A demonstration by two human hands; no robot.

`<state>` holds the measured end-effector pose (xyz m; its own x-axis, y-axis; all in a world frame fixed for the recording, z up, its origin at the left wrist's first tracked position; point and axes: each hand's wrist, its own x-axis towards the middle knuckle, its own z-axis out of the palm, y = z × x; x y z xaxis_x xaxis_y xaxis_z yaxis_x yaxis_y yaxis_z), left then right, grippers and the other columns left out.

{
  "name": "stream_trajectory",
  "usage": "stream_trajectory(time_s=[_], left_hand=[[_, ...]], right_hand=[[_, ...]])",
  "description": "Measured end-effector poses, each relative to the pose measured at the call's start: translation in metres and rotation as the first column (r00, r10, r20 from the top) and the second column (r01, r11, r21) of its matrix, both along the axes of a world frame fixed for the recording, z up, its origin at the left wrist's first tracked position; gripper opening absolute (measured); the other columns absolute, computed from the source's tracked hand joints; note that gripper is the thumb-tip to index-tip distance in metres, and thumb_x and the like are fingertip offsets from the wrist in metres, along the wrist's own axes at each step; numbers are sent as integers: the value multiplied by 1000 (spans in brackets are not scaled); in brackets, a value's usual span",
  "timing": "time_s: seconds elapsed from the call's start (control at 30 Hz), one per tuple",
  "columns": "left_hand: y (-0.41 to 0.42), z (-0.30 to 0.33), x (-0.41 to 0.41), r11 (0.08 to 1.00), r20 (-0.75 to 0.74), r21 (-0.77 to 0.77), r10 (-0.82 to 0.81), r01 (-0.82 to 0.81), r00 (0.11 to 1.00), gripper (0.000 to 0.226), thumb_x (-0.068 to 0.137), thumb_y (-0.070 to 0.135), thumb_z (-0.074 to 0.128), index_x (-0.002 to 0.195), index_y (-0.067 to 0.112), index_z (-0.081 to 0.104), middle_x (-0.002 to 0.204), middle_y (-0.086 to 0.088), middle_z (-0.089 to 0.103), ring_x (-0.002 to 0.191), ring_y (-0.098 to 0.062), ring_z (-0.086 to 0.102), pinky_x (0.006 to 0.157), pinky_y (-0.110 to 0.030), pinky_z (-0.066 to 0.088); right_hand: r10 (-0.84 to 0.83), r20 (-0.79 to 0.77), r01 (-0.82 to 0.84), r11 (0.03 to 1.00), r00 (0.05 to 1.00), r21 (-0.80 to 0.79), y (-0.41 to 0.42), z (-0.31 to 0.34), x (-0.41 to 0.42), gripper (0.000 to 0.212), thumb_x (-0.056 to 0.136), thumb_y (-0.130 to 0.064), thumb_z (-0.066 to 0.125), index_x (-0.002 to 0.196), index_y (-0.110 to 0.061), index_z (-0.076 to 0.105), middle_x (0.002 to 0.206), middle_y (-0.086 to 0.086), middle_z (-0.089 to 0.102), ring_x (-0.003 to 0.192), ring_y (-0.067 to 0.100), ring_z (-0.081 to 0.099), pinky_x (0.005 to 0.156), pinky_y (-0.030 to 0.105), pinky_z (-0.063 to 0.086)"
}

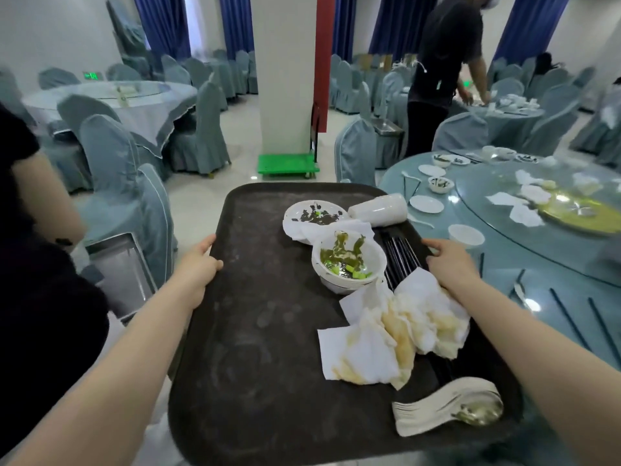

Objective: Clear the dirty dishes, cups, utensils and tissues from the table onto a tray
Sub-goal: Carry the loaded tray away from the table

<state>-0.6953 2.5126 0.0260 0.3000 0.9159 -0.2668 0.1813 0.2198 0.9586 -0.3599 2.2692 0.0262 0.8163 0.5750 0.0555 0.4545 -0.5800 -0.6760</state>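
Observation:
I hold a large dark tray [255, 331] in the air by both side rims. My left hand [198, 264] grips its left edge and my right hand [448, 260] grips its right edge. On the tray lie a dirty plate [314, 213], a stack of bowls with green scraps [349, 260], a tipped stack of white cups [378, 210], black chopsticks [400, 257], stained tissues [396, 331] and stacked white spoons [447, 408]. The round table [504, 264] at my right still carries plates, small bowls, a cup [465, 235], tissues [524, 210], chopsticks and a spoon.
A covered chair [134, 203] and a metal bin [121, 270] stand at my left beside a person in black. A white pillar with a green trolley [287, 164] is ahead. Another person in black [443, 68] works at a far table. More covered chairs surround the tables.

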Motion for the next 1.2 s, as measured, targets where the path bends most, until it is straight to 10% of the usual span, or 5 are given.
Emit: stream_trajectory(time_s=[0.77, 1.2], left_hand=[[521, -5, 232, 978, -88, 44, 206, -203, 975, 68, 91, -12, 42, 142, 32, 42, 114, -2, 55, 75, -19, 61, 55, -31, 48], [834, -31, 349, 989, -108, -29, 138, -142, 984, 67, 91, -7, 44, 139, 39, 43, 128, -9, 59, 99, -33, 63, 85, -51, 52]], right_hand=[[129, -1, -129, 990, 992, 58, 577, -24, 263, 52, 88, -1, 45, 132, -25, 57, 128, 2, 62, 114, 22, 58, 77, 22, 42], [109, -4, -109, 994, 994, 17, 868, -18, 382, 53, 88, -3, 43, 133, -27, 55, 124, 5, 64, 106, 25, 60, 79, 29, 48]])
